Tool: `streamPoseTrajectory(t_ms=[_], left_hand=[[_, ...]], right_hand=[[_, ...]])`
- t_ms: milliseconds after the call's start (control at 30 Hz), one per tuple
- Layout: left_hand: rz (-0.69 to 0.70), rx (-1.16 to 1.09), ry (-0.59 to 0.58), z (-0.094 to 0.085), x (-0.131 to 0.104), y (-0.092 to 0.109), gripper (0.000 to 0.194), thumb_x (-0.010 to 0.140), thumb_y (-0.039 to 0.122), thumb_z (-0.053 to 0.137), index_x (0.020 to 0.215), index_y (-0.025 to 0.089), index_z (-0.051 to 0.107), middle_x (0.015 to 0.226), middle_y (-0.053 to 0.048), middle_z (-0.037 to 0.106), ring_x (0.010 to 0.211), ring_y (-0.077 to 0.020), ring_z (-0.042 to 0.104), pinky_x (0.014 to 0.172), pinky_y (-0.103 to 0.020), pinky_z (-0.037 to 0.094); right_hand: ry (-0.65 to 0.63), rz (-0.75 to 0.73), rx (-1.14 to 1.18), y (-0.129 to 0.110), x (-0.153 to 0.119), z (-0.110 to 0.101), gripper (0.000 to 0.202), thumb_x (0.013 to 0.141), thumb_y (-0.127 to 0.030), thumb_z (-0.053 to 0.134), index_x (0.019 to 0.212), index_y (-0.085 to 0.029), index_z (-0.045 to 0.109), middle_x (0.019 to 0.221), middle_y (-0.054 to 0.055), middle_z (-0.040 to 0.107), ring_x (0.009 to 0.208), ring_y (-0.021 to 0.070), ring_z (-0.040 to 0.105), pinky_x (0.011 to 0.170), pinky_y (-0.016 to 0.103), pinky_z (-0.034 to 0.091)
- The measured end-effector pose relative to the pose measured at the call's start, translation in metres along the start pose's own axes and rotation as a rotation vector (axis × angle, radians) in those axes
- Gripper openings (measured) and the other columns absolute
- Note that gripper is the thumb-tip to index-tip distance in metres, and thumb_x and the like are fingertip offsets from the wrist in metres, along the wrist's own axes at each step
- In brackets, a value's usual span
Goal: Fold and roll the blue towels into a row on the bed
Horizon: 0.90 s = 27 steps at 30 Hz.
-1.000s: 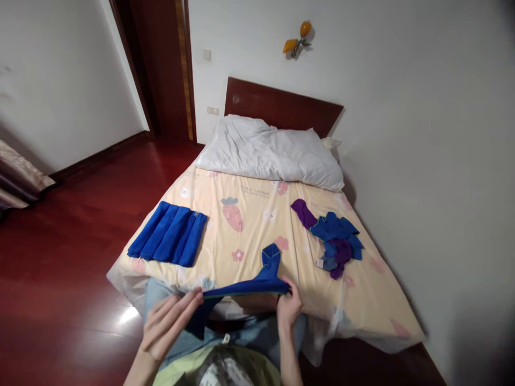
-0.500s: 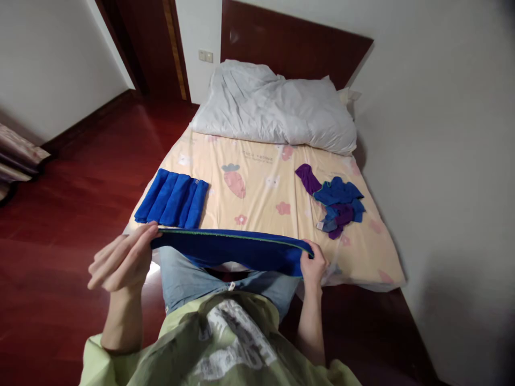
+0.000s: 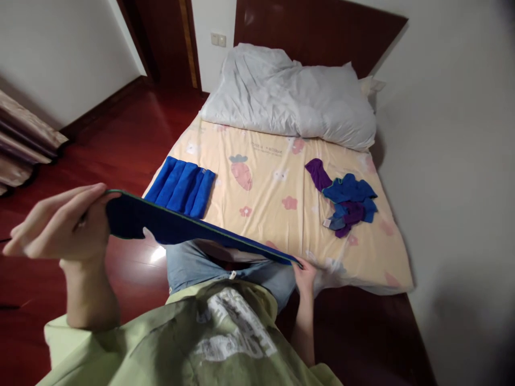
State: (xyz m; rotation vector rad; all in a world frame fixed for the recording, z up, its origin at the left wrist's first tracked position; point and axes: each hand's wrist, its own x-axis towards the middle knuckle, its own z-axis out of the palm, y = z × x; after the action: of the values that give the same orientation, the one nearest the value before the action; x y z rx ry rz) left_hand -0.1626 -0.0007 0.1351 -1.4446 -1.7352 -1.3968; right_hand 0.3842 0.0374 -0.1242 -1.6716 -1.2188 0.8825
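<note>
A dark blue cloth (image 3: 177, 225) with a green edge is stretched on a slant in front of my waist. My left hand (image 3: 76, 225), raised at the left, pinches its higher end between thumb and fingers. The lower end is gripped by my right hand (image 3: 304, 273) near the bed's front edge. Several blue rolled or folded cloths (image 3: 181, 186) lie side by side on the left of the bed. On the right side rests a loose heap of blue cloths (image 3: 349, 188) and purple cloth (image 3: 318, 174).
The bed (image 3: 265, 198) has a patterned yellow sheet. A grey-white quilt (image 3: 289, 102) lies at its head, before a dark headboard (image 3: 317, 32). A wall stands close on the right; a curtain (image 3: 28, 139) hangs at the left.
My left hand has moved left and up with its end of the cloth, so the cloth now slants. My right hand has shifted slightly lower. The camera view has tilted a little.
</note>
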Motion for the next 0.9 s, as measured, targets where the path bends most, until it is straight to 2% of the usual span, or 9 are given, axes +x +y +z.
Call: streamPoseTrajectory(t_ms=[67, 133, 200, 267, 367, 467, 567, 700, 900], left_hand=[[0.159, 0.108, 0.106, 0.007, 0.005, -0.002, 0.037, 0.092, 0.042, 0.068, 0.085, 0.006, 0.075, 0.084, -0.001, 0.073, 0.078, -0.0136, 0.069, 0.081, -0.036, 0.057], [0.22, 0.108, 0.097, 0.02, 0.01, -0.009, 0.048, 0.095, 0.044, 0.059, 0.079, 0.001, 0.073, 0.076, -0.001, 0.069, 0.069, -0.0086, 0.065, 0.073, -0.032, 0.054], [0.206, 0.003, -0.065, 0.038, 0.01, -0.015, 0.052, 0.096, 0.043, 0.052, 0.077, 0.0, 0.072, 0.072, -0.001, 0.067, 0.066, -0.0059, 0.063, 0.069, -0.028, 0.051], [0.146, -0.178, -0.205, 0.058, 0.006, -0.018, 0.039, 0.091, 0.039, 0.064, 0.075, 0.006, 0.075, 0.071, 0.0, 0.068, 0.063, -0.006, 0.062, 0.066, -0.023, 0.05], [0.042, -0.402, -0.385, 0.084, -0.009, -0.017, 0.014, 0.078, 0.031, 0.083, 0.079, 0.018, 0.079, 0.078, -0.001, 0.073, 0.065, -0.0104, 0.065, 0.059, -0.021, 0.052], [0.035, -0.472, -0.522, 0.102, -0.025, -0.018, 0.009, 0.084, 0.03, 0.079, 0.087, 0.021, 0.081, 0.084, -0.002, 0.075, 0.072, -0.0124, 0.068, 0.062, -0.023, 0.055], [0.064, -0.502, -0.566, 0.114, -0.036, -0.019, 0.01, 0.09, 0.029, 0.074, 0.092, 0.022, 0.082, 0.089, -0.002, 0.077, 0.077, -0.013, 0.071, 0.068, -0.024, 0.057], [0.088, -0.521, -0.545, 0.124, -0.037, -0.01, 0.012, 0.088, 0.032, 0.076, 0.09, 0.023, 0.082, 0.086, -0.002, 0.078, 0.075, -0.014, 0.072, 0.069, -0.024, 0.057], [-0.026, -0.395, -0.505, 0.145, -0.031, 0.007, 0.013, 0.086, 0.034, 0.076, 0.086, 0.023, 0.083, 0.082, -0.002, 0.077, 0.071, -0.0141, 0.07, 0.065, -0.023, 0.056]], right_hand=[[0.085, 0.076, 0.102, 0.003, 0.007, -0.023, 0.038, 0.061, -0.054, 0.078, 0.071, -0.018, 0.071, 0.073, 0.012, 0.073, 0.066, 0.0232, 0.065, 0.064, 0.038, 0.054], [0.227, 0.068, 0.211, -0.001, 0.016, -0.047, 0.044, 0.061, -0.061, 0.079, 0.062, -0.021, 0.06, 0.06, 0.004, 0.062, 0.057, 0.017, 0.055, 0.056, 0.034, 0.048], [0.374, 0.002, 0.302, -0.013, 0.024, -0.071, 0.054, 0.063, -0.065, 0.079, 0.056, -0.024, 0.044, 0.051, -0.005, 0.044, 0.049, 0.011, 0.041, 0.049, 0.028, 0.04], [0.472, -0.052, 0.361, -0.03, 0.029, -0.092, 0.063, 0.066, -0.065, 0.081, 0.056, -0.025, 0.033, 0.049, -0.009, 0.033, 0.046, 0.0073, 0.03, 0.043, 0.024, 0.029], [0.515, -0.123, 0.373, -0.056, 0.031, -0.12, 0.065, 0.067, -0.059, 0.086, 0.055, -0.022, 0.034, 0.05, -0.01, 0.033, 0.047, 0.0056, 0.03, 0.043, 0.022, 0.026], [0.575, -0.204, 0.302, -0.075, 0.026, -0.142, 0.062, 0.066, -0.059, 0.087, 0.054, -0.02, 0.041, 0.048, -0.01, 0.035, 0.045, 0.0041, 0.032, 0.044, 0.021, 0.031], [0.665, -0.223, 0.235, -0.085, 0.02, -0.153, 0.056, 0.068, -0.063, 0.083, 0.058, -0.02, 0.049, 0.046, -0.01, 0.039, 0.039, 0.0045, 0.033, 0.041, 0.022, 0.033], [0.783, -0.21, 0.188, -0.09, 0.024, -0.157, 0.05, 0.071, -0.063, 0.079, 0.065, -0.019, 0.058, 0.048, -0.005, 0.052, 0.039, 0.0126, 0.052, 0.042, 0.026, 0.046], [0.833, -0.248, 0.194, -0.09, 0.054, -0.153, 0.045, 0.073, -0.058, 0.076, 0.077, -0.014, 0.069, 0.06, 0.004, 0.065, 0.055, 0.0222, 0.07, 0.065, 0.038, 0.064]])
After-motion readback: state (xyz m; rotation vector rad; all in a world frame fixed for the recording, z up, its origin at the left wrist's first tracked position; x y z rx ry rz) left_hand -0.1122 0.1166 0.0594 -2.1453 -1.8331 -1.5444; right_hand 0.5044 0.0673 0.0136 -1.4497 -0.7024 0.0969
